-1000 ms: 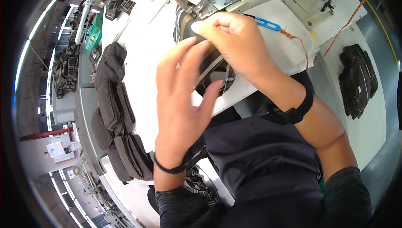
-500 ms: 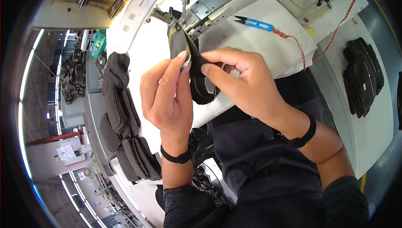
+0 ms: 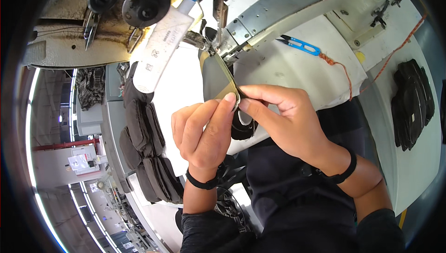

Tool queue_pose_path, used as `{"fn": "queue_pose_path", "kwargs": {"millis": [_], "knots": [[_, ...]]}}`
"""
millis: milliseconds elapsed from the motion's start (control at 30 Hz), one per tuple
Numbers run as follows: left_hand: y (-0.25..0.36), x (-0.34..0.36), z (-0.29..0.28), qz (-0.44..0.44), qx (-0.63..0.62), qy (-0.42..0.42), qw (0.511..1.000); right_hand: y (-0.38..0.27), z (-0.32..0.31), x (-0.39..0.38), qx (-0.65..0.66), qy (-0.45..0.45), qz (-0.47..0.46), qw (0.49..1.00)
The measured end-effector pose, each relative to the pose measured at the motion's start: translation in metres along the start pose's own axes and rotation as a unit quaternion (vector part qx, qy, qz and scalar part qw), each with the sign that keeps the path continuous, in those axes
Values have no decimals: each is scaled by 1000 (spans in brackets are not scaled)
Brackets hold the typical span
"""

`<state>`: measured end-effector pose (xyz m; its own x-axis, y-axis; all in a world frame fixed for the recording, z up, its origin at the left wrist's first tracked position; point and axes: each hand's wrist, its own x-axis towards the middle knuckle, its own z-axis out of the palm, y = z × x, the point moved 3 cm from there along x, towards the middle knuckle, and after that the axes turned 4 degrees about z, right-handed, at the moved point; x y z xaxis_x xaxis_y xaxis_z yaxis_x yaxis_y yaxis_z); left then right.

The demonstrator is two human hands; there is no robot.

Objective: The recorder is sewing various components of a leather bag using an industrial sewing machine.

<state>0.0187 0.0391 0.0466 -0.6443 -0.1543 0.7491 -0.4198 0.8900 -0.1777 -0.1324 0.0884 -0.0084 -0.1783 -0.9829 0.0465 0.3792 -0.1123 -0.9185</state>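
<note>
A dark fabric piece with an olive-tan edge strip [image 3: 227, 74] runs from the stitching area [image 3: 216, 52] of a sewing machine down to my fingers. My left hand [image 3: 202, 132] pinches its edge between thumb and fingertips. Close against it, my right hand [image 3: 290, 123] pinches the same edge from the other side, thumb and index finger together. A thin pale edge shows between the two sets of fingertips. Below them, a dark curved part of the piece [image 3: 244, 131] with white inside hangs partly hidden behind my hands.
Blue thread snips [image 3: 302, 46] on an orange cord lie on the white machine bed to the right. Stacked dark fabric pieces [image 3: 412, 104] rest farther right. At left are piles of dark padded pieces [image 3: 153, 150]. A white plate-like handle [image 3: 162, 50] hangs beside the machine head.
The view has shifted, so the surroundings sit lower and farther right. The fabric's flap, earlier lifted by my right hand, now lies narrower, with its edges closer together between both hands' fingertips.
</note>
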Motion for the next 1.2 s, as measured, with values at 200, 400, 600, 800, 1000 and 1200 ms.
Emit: {"fn": "queue_pose_path", "kwargs": {"millis": [200,400,600,800,1000,1200], "knots": [[-2,4,1,-13,3,7,1000,1,-1,3,-4,0,2,1000],[-8,1,0,-2,-26,-26,999,2,1,5,-6,-2,8,1000],[-17,-1,7,9,-22,-25,999,8,1,14,2,-6,-1,1000],[-32,5,19,11,-18,1,1000,10,4,31,16,7,-3,1000],[-44,17,22,-10,-45,10,999,14,14,43,47,40,-29,998],[-45,18,21,-10,-48,-9,999,7,20,42,16,102,-63,993]]}}
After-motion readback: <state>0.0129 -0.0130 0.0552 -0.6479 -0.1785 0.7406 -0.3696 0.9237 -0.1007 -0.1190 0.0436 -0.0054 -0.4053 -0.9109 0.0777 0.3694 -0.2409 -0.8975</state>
